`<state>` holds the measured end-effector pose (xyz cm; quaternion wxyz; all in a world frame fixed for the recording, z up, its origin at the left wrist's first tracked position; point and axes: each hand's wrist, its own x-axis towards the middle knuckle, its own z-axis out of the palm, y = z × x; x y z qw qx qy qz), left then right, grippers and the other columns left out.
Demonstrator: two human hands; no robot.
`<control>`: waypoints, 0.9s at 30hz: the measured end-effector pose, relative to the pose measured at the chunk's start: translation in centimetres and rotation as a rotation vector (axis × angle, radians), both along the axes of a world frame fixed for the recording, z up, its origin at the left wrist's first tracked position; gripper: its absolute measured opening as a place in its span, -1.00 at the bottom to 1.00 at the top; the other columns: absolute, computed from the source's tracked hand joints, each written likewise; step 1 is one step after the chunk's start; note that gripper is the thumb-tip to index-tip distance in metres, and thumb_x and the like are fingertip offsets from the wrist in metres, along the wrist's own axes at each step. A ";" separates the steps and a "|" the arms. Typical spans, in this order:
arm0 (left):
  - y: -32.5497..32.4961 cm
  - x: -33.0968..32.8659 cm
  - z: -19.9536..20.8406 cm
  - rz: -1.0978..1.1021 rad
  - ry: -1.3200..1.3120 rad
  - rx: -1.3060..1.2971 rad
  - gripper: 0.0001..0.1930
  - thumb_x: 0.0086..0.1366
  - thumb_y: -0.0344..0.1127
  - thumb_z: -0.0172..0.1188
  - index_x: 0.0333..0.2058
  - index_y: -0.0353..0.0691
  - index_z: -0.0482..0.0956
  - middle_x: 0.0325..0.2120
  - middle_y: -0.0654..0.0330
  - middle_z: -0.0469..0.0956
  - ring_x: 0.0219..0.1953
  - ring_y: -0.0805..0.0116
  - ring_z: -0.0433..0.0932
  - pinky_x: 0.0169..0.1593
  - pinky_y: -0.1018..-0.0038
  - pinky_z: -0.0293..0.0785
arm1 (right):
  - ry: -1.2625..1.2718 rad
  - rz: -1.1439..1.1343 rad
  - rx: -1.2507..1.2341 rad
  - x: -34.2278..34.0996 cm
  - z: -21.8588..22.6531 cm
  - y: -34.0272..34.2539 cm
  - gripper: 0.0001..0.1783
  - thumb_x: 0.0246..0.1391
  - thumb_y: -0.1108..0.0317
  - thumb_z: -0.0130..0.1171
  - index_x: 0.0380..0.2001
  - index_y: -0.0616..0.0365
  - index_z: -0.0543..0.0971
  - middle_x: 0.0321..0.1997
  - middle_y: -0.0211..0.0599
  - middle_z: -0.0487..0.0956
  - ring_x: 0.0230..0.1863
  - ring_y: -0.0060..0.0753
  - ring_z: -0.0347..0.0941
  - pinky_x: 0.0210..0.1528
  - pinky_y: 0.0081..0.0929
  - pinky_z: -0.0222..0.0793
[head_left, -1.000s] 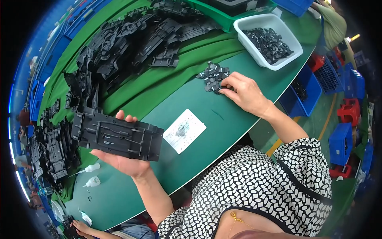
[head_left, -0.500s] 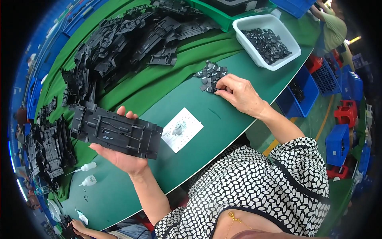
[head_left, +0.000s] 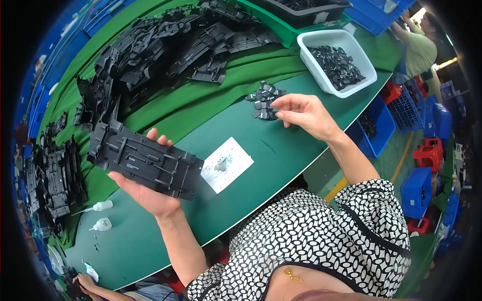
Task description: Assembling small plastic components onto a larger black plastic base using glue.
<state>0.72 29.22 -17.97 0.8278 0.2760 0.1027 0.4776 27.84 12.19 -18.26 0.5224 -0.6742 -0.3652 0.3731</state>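
Observation:
My left hand is closed round a long black moulded plastic tray-like part, its ribbed side facing up. The thumb lies along the near edge and the fingertips curl over the far edge. Across the table, my right hand pinches with thumb and forefinger at the edge of a heap of small black plastic pieces. A small dark piece seems to sit between these fingertips, partly hidden. Between the hands lies a white sheet with dark smudges, close to the black part's right end.
Stacks of similar black parts cover the green cloth. A white tub of small black pieces stands at the far right. Two small white bottles lie at the left. Another person's hand works at the lower left.
My right hand has drawn back slightly from the heap, its fingers a little straighter. The left hand still holds the black part, shifted slightly left as the whole view moved.

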 end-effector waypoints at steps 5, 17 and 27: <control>0.3 0.2 0.0 0.019 0.031 -0.016 -0.17 0.25 0.40 -0.33 0.21 -0.22 0.14 0.03 -0.16 0.38 -0.04 0.04 0.47 0.10 0.19 0.37 | 0.186 0.217 0.009 -2.3 0.8 0.7 -0.82 0.07 0.51 0.15 -0.22 0.29 0.57 -0.36 -0.38 0.57 -0.43 -0.67 0.45 -0.40 -0.76 0.32; 0.4 0.0 0.3 -0.021 -0.042 -0.030 -0.16 0.29 0.36 -0.37 0.14 -0.39 0.19 0.04 -0.18 0.36 -0.03 0.05 0.44 0.11 0.21 0.37 | -0.035 0.373 -0.101 -6.0 2.3 3.8 -0.88 0.11 0.47 0.14 -0.31 0.32 0.53 -0.45 -0.37 0.57 -0.49 -0.66 0.48 -0.46 -0.75 0.36; 0.3 0.2 0.5 0.006 -0.005 -0.072 -0.17 0.27 0.39 -0.38 0.09 -0.34 0.27 -0.03 -0.16 0.43 -0.08 0.08 0.50 0.00 0.29 0.47 | 0.044 0.424 -0.082 -6.6 2.6 3.9 -0.88 0.14 0.49 0.09 -0.29 0.35 0.50 -0.42 -0.23 0.59 -0.38 -0.51 0.57 -0.33 -0.64 0.50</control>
